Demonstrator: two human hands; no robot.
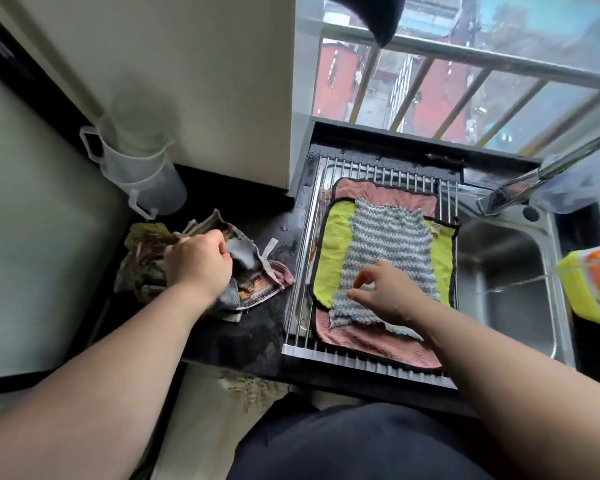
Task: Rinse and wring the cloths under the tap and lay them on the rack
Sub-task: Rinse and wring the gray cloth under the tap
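Note:
A metal roll-up rack [378, 168] spans the left part of the steel sink [506, 271]. On it lie a pink cloth [388, 194], a yellow-green cloth [335, 251] on top of that, and a grey-blue striped cloth [388, 244] uppermost. My right hand [381, 292] rests over the near end of the striped cloth, fingers loosely bent. A heap of crumpled cloths [250, 289] sits on the black counter to the left. My left hand [198, 261] grips a cloth in that heap. The tap [520, 188] reaches in from the right; no running water shows.
Stacked clear plastic jugs [142, 174] stand at the counter's back left by the wall. A yellow and orange pack [593, 282] sits right of the sink. Behind the sink is a window with railing [465, 53]. The black counter [257, 334] is wet.

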